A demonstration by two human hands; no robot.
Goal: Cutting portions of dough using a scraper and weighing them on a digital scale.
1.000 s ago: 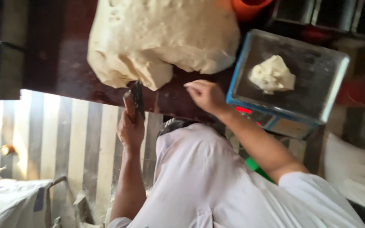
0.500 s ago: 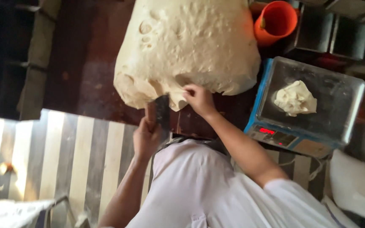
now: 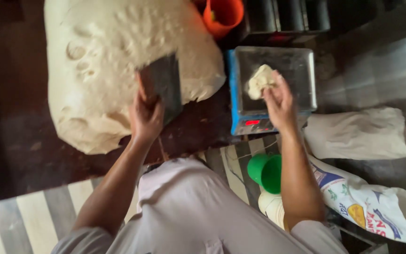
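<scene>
Dough, a huge pale mass, sprawls over the dark bench and fills the upper left of the frame. Nearest the camera, at the bottom centre, sits the person's light-coloured clothing, both bare forearms reaching up from it. The left hand, left of centre, is clamped around a flat metal scraper, blade upright and pressed against the lower right edge of the big mass. The right hand, right of centre, has its fingers curled on a small dough lump lying on the scale's metal tray; whether it grips or only touches is hard to tell through the blur. That blue-bodied scale stands just beside the dough, a red readout glowing on its front. Below it, a green funnel sits on a white container. Lower right, a printed white sack lies under a plain white one. Farther off, top centre, an orange cup stands next to dark metal tins.
</scene>
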